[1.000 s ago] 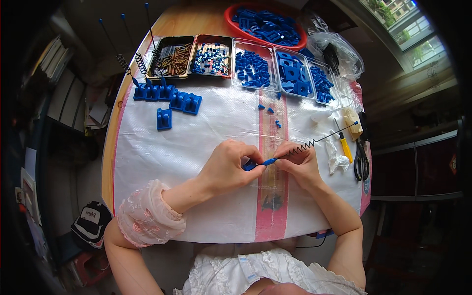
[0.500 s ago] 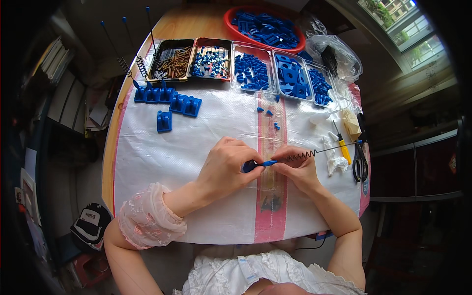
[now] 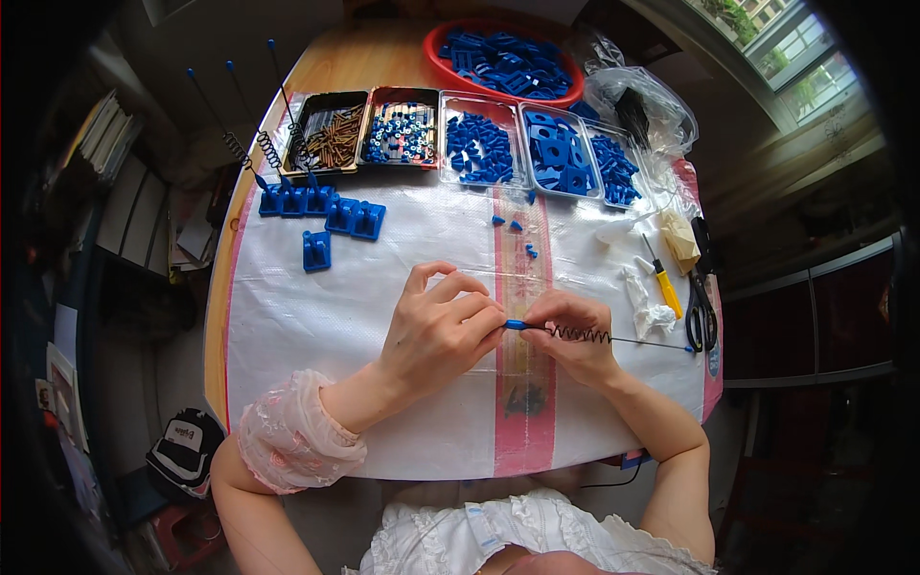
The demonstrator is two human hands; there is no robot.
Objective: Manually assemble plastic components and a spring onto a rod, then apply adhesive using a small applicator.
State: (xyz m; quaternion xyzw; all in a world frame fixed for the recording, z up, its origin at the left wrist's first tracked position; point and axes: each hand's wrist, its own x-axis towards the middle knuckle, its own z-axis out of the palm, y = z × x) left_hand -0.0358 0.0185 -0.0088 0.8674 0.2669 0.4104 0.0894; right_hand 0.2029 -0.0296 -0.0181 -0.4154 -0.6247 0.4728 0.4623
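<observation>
Over the middle of the table, my left hand (image 3: 441, 324) is closed on a small blue plastic piece (image 3: 516, 325), most of it hidden by the fingers. My right hand (image 3: 580, 350) pinches a black spring rod (image 3: 628, 340) close to where it meets the blue piece. Its coil runs along the right fingers, and a thin straight wire with a blue tip extends to the right. Farther left stand blue bases (image 3: 316, 251), several in a group; three spring rods (image 3: 266, 149) rise from the back ones.
Along the far side are trays of brass-coloured screws (image 3: 335, 136), small nuts (image 3: 401, 129) and blue parts (image 3: 479, 149). A red basin (image 3: 434, 72) of blue parts stands behind them. Loose blue bits (image 3: 516, 226) lie mid-table. A yellow screwdriver (image 3: 668, 292) and black scissors (image 3: 701, 324) lie at right.
The spring rod has tilted, its blue tip swinging toward me. My left fingers have shifted over the blue piece and now cover its left part. The right hand stays close beside it.
</observation>
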